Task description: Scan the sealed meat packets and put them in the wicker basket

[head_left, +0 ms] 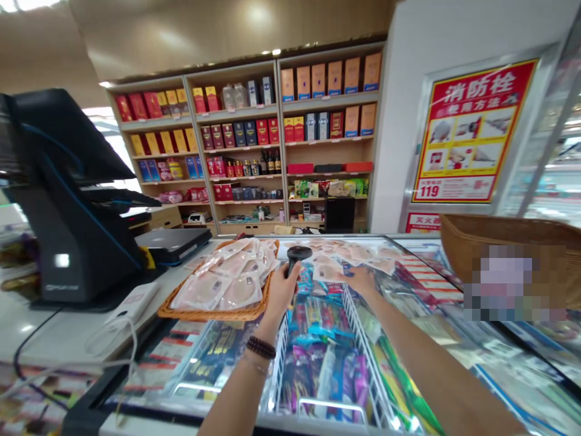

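Note:
My left hand (280,292) is shut around the grip of a black handheld barcode scanner (297,255), whose head points up and away from me. My right hand (361,280) lies with fingers spread on flat, pale pink packets (329,270) spread across the far end of a glass-topped chest freezer (195,369). Between my hands and below them, a white wire basket (282,357) holds colourful wrapped frozen goods (318,357). To the left, a woven tray (213,315) holds similar clear packets (227,280), close to my left hand.
A black point-of-sale terminal (68,206) and a laptop (172,244) stand on the white counter (68,330) at left, with white cables. A wicker basket (499,239) sits at right. Behind are wooden shelves (240,151) of boxed goods and bottles, and a red-and-yellow fire-hydrant poster (472,133).

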`<action>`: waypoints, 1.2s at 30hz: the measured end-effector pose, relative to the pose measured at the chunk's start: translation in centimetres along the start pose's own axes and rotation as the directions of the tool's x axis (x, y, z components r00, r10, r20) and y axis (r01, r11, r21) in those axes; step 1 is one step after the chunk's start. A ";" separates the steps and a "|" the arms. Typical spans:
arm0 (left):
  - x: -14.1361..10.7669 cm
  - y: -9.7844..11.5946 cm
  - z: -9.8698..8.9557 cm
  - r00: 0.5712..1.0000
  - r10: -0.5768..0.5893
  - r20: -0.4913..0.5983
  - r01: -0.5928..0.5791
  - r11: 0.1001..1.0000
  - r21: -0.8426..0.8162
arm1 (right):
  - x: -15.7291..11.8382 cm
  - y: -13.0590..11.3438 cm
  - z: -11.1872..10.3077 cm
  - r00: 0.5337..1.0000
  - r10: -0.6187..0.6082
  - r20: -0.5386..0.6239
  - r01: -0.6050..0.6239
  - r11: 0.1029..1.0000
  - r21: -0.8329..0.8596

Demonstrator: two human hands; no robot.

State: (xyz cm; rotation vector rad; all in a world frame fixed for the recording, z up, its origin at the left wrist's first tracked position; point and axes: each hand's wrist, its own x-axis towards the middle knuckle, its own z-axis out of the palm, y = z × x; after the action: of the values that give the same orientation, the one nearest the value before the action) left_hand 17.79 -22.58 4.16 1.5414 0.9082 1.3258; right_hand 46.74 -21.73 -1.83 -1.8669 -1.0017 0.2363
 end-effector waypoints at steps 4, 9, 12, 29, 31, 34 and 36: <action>-0.7 -2.4 2.7 0.993 -0.091 0.077 0.094 0.995 -0.024 | -1.3 -0.5 0.6 0.997 0.039 0.069 -0.021 0.970 -0.243; -1.6 -4.5 3.7 0.990 -0.108 0.094 0.108 0.994 0.000 | -1.5 -0.7 0.7 0.998 0.042 0.053 -0.034 0.991 -0.129; -2.2 -5.0 3.8 0.987 -0.108 0.117 0.105 0.994 0.035 | -1.9 -0.1 0.7 0.999 0.048 -0.001 -0.048 0.996 0.082; -3.8 -4.1 3.9 0.951 -0.086 0.296 0.083 0.996 0.025 | -3.2 1.4 -0.1 0.977 0.211 0.040 -0.161 0.596 0.787; -3.7 -4.1 3.8 0.946 -0.087 0.311 0.082 0.996 0.028 | -3.2 1.3 -0.1 0.975 0.221 0.028 -0.158 0.599 0.785; -3.6 -4.1 3.9 0.942 -0.100 0.321 0.096 0.995 0.027 | -3.5 1.0 -0.3 0.975 0.220 0.039 -0.166 0.597 0.785; -3.6 -4.1 3.9 0.941 -0.108 0.319 0.106 0.994 0.023 | -3.8 0.7 -0.6 0.975 0.218 0.043 -0.167 0.594 0.787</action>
State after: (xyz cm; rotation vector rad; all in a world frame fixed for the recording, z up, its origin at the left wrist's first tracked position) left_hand 21.17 -25.12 -1.06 1.6291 0.7766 0.9595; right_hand 45.01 -25.00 -2.98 -1.1273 -0.4943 0.6436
